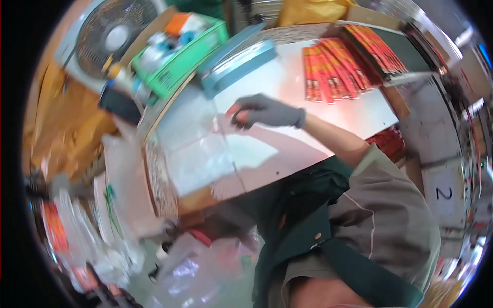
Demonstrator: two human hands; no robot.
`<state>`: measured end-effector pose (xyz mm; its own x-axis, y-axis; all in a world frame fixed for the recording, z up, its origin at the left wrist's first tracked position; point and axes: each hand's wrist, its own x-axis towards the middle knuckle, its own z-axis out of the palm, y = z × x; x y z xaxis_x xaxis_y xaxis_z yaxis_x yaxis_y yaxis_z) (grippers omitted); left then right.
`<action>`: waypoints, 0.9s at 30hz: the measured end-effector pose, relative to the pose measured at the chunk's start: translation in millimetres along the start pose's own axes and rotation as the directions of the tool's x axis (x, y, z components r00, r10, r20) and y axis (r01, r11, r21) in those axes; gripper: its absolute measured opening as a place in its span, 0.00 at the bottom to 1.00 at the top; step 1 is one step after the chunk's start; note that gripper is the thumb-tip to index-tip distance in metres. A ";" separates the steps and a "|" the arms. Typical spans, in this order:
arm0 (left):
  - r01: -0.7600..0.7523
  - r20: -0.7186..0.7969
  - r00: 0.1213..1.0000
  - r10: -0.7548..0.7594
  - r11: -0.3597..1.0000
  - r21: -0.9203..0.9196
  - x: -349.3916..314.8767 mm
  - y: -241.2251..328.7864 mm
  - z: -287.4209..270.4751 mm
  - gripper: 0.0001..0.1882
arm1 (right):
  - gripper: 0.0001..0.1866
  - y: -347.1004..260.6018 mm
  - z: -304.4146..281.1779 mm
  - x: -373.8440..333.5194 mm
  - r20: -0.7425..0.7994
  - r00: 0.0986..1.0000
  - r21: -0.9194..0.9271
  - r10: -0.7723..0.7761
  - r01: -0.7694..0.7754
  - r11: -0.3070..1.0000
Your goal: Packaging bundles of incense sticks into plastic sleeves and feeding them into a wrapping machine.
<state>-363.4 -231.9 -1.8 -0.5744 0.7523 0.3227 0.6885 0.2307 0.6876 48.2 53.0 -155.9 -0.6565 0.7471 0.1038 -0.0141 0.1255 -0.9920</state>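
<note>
My right hand (259, 111), in a grey glove with bare fingertips, hovers over the white tabletop (303, 141). Its fingers are curled together, with a small dark ring-like shape at the thumb; whatever they hold is too blurred to make out. Clear plastic film (197, 161) lies flat on the table just left of it. At the lower left rim, what appears to be my left hand (110, 296), dark-gloved with bare fingertips, is by white and clear plastic bags (97, 246). Its grip is blurred and partly cut off.
Red and yellow packets (334, 72) lie fanned at the table's far right, beside a box (372, 51) of more packets. A blue-grey metal tray (239, 66), a green basket (179, 61) of bottles and a fan (117, 38) stand far left. Plastic bags (200, 272) lie below the front edge.
</note>
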 end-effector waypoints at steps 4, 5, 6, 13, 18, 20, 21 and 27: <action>-0.090 0.505 0.824 0.258 0.939 -0.332 64.3 56.2 128.5 0.35 | 0.16 -10.1 -128.0 -82.6 -0.491 0.862 -0.252 -0.121 -0.008 0.968; -0.149 0.680 0.681 0.272 0.960 -0.235 68.9 86.8 163.1 0.36 | 0.18 -15.6 -162.9 -109.8 -0.597 0.781 -0.421 -0.184 -0.110 0.900; -0.041 0.774 0.588 0.234 0.965 -0.260 68.2 100.0 202.0 0.37 | 0.19 -18.2 -194.5 -134.2 -0.674 0.691 -0.550 -0.261 -0.234 0.802; 0.247 0.915 -0.025 0.403 0.889 -0.385 43.4 176.7 455.7 0.35 | 0.34 -12.2 -363.8 -281.1 -0.836 0.202 -0.279 -0.510 -0.957 0.078; 0.756 0.880 -0.031 0.473 0.587 -0.288 13.2 214.2 625.3 0.30 | 0.19 -8.0 -360.8 -241.8 -0.781 0.481 -0.543 -0.398 -0.838 0.051; 0.705 0.811 0.110 0.575 0.530 -0.471 -19.8 249.2 656.3 0.30 | 0.15 -13.6 -328.2 -207.8 -0.785 0.527 -0.593 -0.326 -0.792 0.146; 0.688 0.806 0.181 0.564 0.512 -0.514 -36.5 263.1 672.7 0.29 | 0.14 -3.9 -311.6 -194.4 -0.817 0.539 -0.575 -0.204 -0.742 0.344; 0.376 0.707 0.392 0.588 0.599 -0.707 -74.3 291.3 676.4 0.27 | 0.30 74.7 -285.5 -163.0 -0.867 0.331 -0.465 -0.374 -0.806 0.366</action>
<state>179.3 196.9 -265.5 0.4927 0.8673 0.0709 -0.1159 -0.0154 0.9931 369.5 126.9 -226.4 0.4417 0.7658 0.4674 0.8749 -0.2525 -0.4132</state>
